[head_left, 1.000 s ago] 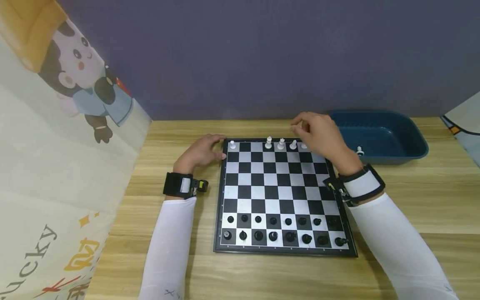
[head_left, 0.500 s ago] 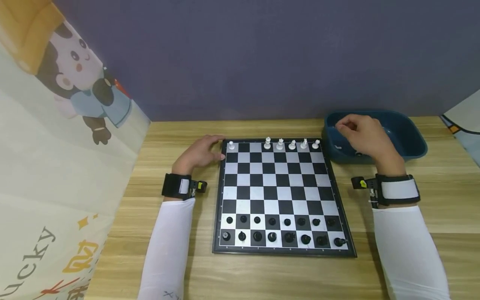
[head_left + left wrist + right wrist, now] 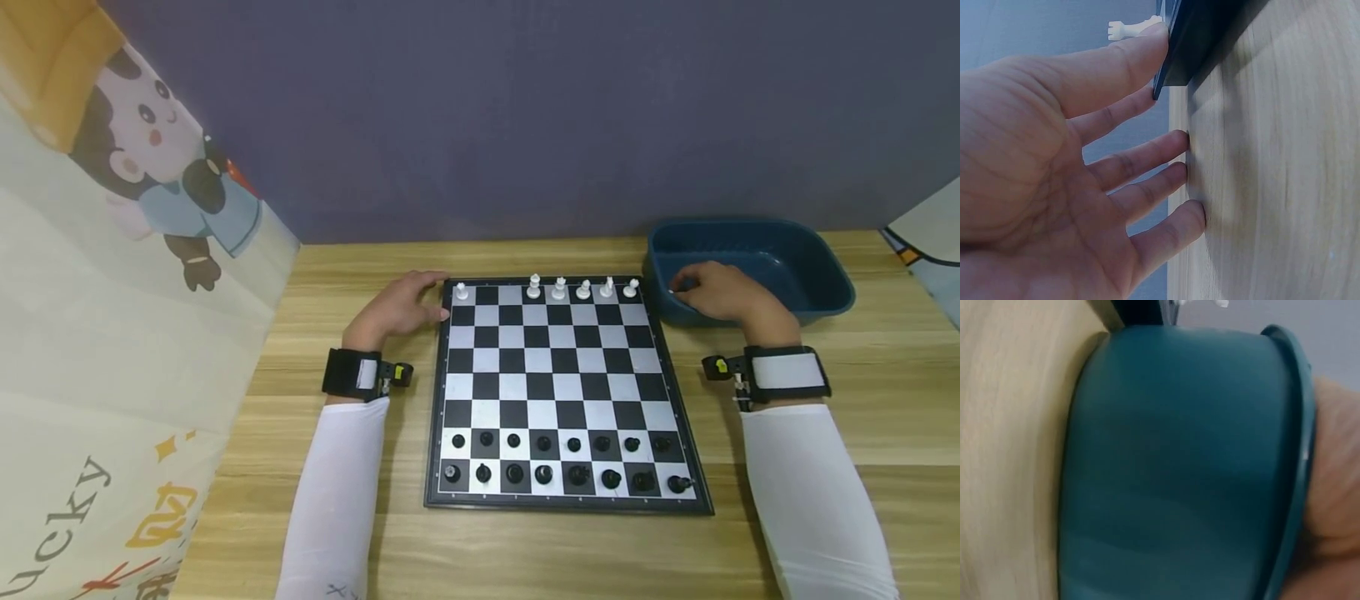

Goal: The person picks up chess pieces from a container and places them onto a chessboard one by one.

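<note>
A magnetic-style chessboard lies flat on the table, with black chess pieces filling its two near rows. Along its far row stand several white chess pieces, including a white rook at the left corner. My left hand rests at the board's far left corner, thumb and index finger touching the edge, the other fingertips on the tabletop. Inside the dark teal bin reaches my right hand, fingers bent downward near its left wall. A tiny white spot shows at the fingertips; whether they pinch anything is hidden.
The bin stands close beside the board's far right corner, its rim above the table. A dark blue-grey wall rises behind the wooden table. A printed cartoon sheet borders the left side.
My right hand has gone from the board's far right corner to the bin and down into it. Two white pieces at that corner came into view. My left hand stays put.
</note>
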A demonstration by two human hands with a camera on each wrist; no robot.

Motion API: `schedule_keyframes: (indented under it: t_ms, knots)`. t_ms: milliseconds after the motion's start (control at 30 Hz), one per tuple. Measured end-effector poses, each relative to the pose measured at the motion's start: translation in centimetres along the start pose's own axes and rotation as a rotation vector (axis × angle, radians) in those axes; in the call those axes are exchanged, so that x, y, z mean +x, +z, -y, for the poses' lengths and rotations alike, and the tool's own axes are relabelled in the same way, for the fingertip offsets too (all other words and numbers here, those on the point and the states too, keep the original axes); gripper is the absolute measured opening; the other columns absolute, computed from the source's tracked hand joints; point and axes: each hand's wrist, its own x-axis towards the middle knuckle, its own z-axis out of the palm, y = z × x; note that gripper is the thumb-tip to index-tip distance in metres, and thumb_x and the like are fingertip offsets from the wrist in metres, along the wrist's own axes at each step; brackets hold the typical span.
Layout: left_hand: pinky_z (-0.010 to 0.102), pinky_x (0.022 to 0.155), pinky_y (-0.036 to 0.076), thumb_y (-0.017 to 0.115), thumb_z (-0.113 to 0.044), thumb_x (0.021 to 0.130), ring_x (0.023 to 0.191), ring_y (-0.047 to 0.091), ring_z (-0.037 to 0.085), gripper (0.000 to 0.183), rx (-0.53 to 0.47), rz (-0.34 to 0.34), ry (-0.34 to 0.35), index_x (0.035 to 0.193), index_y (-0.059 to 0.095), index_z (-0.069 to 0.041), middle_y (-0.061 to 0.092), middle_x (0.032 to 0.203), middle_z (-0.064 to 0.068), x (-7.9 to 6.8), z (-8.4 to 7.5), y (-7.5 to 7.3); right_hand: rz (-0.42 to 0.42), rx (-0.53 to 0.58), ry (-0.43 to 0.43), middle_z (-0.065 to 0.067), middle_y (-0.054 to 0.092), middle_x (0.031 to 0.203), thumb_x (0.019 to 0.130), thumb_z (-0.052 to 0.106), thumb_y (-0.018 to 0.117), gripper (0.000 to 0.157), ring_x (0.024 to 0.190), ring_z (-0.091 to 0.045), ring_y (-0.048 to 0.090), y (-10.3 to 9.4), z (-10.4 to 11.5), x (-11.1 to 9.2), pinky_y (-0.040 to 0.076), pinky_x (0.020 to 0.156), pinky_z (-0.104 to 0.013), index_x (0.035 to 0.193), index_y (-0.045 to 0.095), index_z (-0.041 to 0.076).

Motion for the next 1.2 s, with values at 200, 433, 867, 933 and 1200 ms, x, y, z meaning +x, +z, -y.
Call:
schedule_keyframes:
  t_ms: [200, 433, 867, 933, 1200]
  knots:
    - [0.049, 0.098, 0.029, 0.063, -0.038, 0.082, 0.128, 0.031, 0.031, 0.066, -0.008, -0.005, -0.004, 0.141, 0.034, -0.028, 0.032, 0.144, 0.008, -0.1, -0.2, -0.1, -0.003, 0.028, 0.044, -0.025, 0.05, 0.12, 0.092, 0.038, 0.046, 0.044, 0.106, -0.041, 0.047, 0.2, 0.1, 0.1, 0.038, 0.083, -0.054, 0.116, 0.056, 0.003]
    - [0.049, 0.098, 0.03, 0.063, -0.039, 0.082, 0.128, 0.032, 0.03, 0.066, -0.011, -0.003, -0.007, 0.141, 0.034, -0.028, 0.032, 0.144, 0.007, 0.0, 0.0, 0.0, -0.009, 0.043, 0.07, -0.023, 0.053, 0.115, 0.093, 0.035, 0.045, 0.039, 0.103, -0.038, 0.049, 0.2, 0.5, 0.0, 0.039, 0.081, -0.053, 0.111, 0.058, 0.003]
    - [0.049, 0.097, 0.03, 0.064, -0.038, 0.082, 0.127, 0.033, 0.03, 0.067, -0.022, -0.009, 0.005, 0.141, 0.035, -0.028, 0.034, 0.143, 0.007, -0.1, 0.1, 0.0, -0.1, 0.083, 0.051, -0.015, 0.058, 0.099, 0.089, 0.017, 0.05, 0.022, 0.089, -0.03, 0.051, -0.3, 0.6, -0.3, 0.042, 0.071, -0.044, 0.103, 0.059, 0.003]
    - [0.049, 0.098, 0.03, 0.064, -0.037, 0.081, 0.127, 0.034, 0.03, 0.067, -0.025, -0.008, 0.009, 0.141, 0.035, -0.027, 0.034, 0.143, 0.007, -0.1, 0.2, 0.0, -0.123, 0.083, 0.047, -0.015, 0.058, 0.099, 0.089, 0.015, 0.049, 0.021, 0.088, -0.03, 0.051, -0.4, 0.5, -0.4, 0.042, 0.07, -0.044, 0.103, 0.059, 0.004]
    - [0.048, 0.099, 0.028, 0.064, -0.038, 0.082, 0.128, 0.032, 0.029, 0.067, -0.012, -0.013, 0.013, 0.141, 0.034, -0.029, 0.033, 0.143, 0.006, -0.1, 0.1, -0.1, -0.194, 0.114, 0.046, -0.014, 0.058, 0.098, 0.095, 0.029, 0.046, 0.029, 0.083, -0.027, 0.053, -0.9, 0.4, -1.0, 0.044, 0.064, -0.04, 0.104, 0.059, 0.005]
